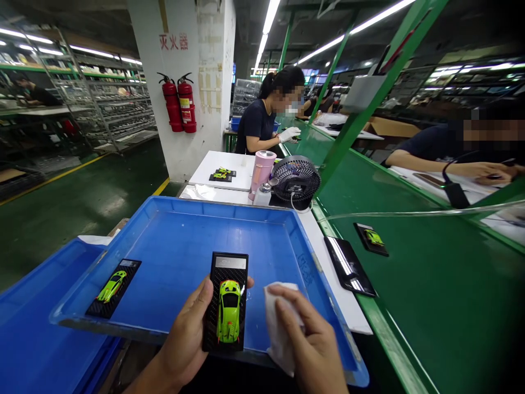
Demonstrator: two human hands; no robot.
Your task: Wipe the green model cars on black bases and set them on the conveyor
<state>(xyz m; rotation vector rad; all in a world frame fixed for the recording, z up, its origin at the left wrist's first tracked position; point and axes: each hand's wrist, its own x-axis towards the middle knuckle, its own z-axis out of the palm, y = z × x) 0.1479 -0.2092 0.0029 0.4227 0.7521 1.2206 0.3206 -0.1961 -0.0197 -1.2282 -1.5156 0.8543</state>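
Note:
My left hand (188, 328) grips a black base by its sides, and a green toy car (228, 312) sits on that base. The base is held nearly upright over the front of a blue tray (184, 230), its silver label at the top. Just to the right, my right hand (307, 334) pinches a white cloth (279, 328), apart from the base. Another green car (111, 286) on a black base lies at the tray's left side.
A black fan (296, 180), a pink tumbler (261, 174) and a white bottle stand behind the tray. A phone-like black slab (348, 265) lies right, beside the green belt (418, 273) carrying another car (374, 237). Two people work beyond.

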